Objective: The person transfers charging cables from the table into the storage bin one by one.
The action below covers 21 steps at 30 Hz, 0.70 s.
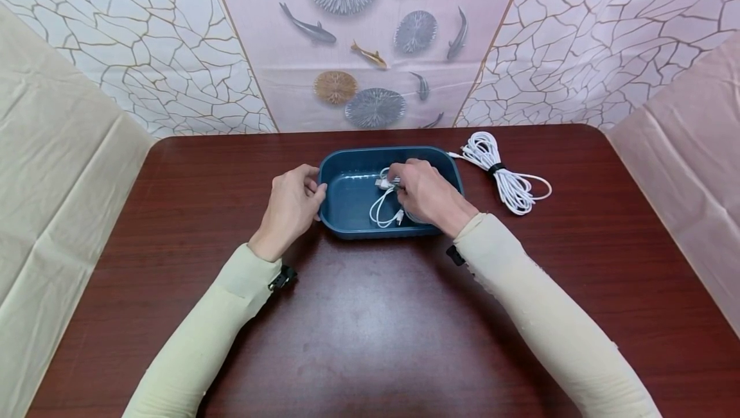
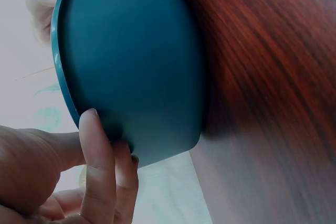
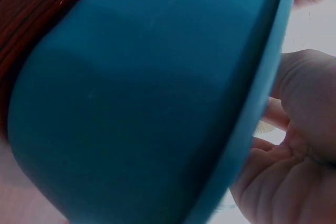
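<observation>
Grips the left end of the blue tray (image 1: 347, 201) with the left hand (image 1: 293, 203), fingers bent against rim and outer wall. Reaches over the near side into the right half of the tray with the right hand (image 1: 428, 193), fingers curled down over a white cable (image 1: 384, 183) lying inside; cannot tell pinching from touching, with fingertips hidden. Has a bundled cable (image 1: 511, 185) with a black tie (image 1: 496, 168) just right of the tray, on the brown table (image 1: 370, 315).
</observation>
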Tool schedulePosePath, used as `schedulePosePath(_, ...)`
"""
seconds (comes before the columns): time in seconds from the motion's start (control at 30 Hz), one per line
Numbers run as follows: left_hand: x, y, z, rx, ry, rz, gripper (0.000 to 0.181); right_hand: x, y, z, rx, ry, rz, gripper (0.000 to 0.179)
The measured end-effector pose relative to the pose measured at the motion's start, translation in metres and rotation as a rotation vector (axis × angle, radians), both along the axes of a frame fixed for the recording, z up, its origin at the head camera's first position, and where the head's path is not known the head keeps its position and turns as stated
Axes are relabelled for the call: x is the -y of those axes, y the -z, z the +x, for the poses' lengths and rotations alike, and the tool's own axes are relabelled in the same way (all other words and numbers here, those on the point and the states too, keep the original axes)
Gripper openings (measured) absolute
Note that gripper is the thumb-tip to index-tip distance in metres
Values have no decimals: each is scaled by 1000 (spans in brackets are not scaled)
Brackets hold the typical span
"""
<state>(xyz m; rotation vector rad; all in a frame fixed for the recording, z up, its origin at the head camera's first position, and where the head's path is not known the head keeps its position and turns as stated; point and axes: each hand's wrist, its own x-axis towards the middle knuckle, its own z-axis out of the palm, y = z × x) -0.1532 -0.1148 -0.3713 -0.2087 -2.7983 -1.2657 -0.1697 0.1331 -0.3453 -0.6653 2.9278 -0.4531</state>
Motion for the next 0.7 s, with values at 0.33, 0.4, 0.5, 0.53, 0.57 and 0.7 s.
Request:
schedulePosePath(0.33,0,0,-1,5,2,22,36,6,6,-2,1,-8,2,32)
schedulePosePath(0.4,-1,0,-1,5,1,23,35,7,7,-2,4,-13,-4,32)
schedulePosePath(0.5,-1,0,-1,7,0,23,35,8,8,-2,0,-22,-13,31)
schedulePosePath(0.53,-1,0,-1,8,0,24,36,9,8,-2,-2,-26,-16,31)
schedulePosePath(0.57,-1,0,-1,8,-1,24,36,9,9,-2,-4,-27,-17,30)
schedulePosePath(0.7,-1,0,-1,7,-2,22,36,11,11,-2,-19,-39,-17,28)
